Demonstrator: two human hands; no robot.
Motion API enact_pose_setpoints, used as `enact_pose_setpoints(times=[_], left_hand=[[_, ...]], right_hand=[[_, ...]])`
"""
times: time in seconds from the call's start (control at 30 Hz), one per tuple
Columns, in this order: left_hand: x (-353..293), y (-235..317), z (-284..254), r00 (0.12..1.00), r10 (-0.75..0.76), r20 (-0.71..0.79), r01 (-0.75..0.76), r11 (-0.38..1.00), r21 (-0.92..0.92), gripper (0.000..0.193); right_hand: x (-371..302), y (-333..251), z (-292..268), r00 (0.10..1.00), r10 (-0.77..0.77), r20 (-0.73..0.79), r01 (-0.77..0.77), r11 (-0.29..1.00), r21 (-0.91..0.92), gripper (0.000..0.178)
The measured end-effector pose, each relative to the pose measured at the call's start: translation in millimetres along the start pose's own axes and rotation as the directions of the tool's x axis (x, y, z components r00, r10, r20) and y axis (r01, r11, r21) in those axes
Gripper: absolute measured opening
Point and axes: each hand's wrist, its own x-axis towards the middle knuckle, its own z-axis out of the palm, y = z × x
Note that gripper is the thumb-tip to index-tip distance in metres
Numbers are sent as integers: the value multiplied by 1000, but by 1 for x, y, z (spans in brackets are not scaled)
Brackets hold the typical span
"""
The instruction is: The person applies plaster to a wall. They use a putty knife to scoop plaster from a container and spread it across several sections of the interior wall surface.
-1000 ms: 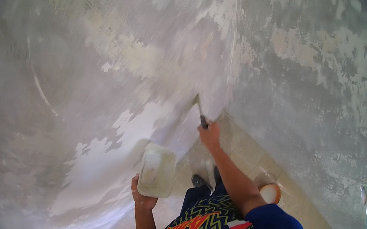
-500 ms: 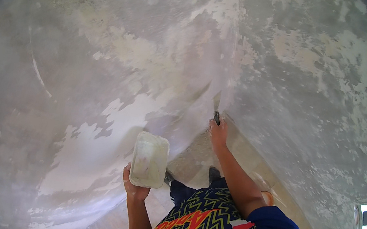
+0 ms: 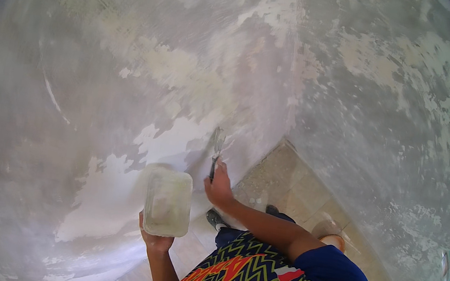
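My left hand [image 3: 155,238] is closed on the lower end of a white rectangular plastic tub [image 3: 168,203], coated inside with pale filler. My right hand [image 3: 218,186] grips the dark handle of a putty knife [image 3: 217,150], its fingers wrapped round it. The blade points up and lies at the left wall [image 3: 129,87]; whether it touches the surface I cannot tell. Fresh white filler [image 3: 170,143] spreads over the wall just left of the knife.
A second patchy grey wall [image 3: 366,120] meets the left one in a corner. Below lies a tiled floor [image 3: 283,177] with my shoes on it. A round, orange-brown rimmed bucket-like thing [image 3: 333,241] stands partly hidden behind my right arm. Something bright shows at the right edge.
My right hand has swung the putty knife left and down, away from the corner and closer to the tub. My left hand and the tub have shifted slightly left and down.
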Motion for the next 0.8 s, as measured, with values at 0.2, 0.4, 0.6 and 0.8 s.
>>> enact_pose_setpoints(times=[0.2,0.4,0.6,0.8], left_hand=[[29,-29,33,997,-56,-43,60,993,98,46],[32,-51,39,988,-152,-33,155,979,129,49],[23,-54,44,990,-70,-125,89,984,153,50],[41,-66,39,986,-151,-69,159,977,141,52]], right_hand=[[-12,61,-65,998,52,-32,-56,988,-142,66],[70,114,-109,909,284,-305,-266,959,99,15],[85,35,-138,914,404,13,-404,911,80,42],[40,12,-174,947,106,304,-172,965,199,53]])
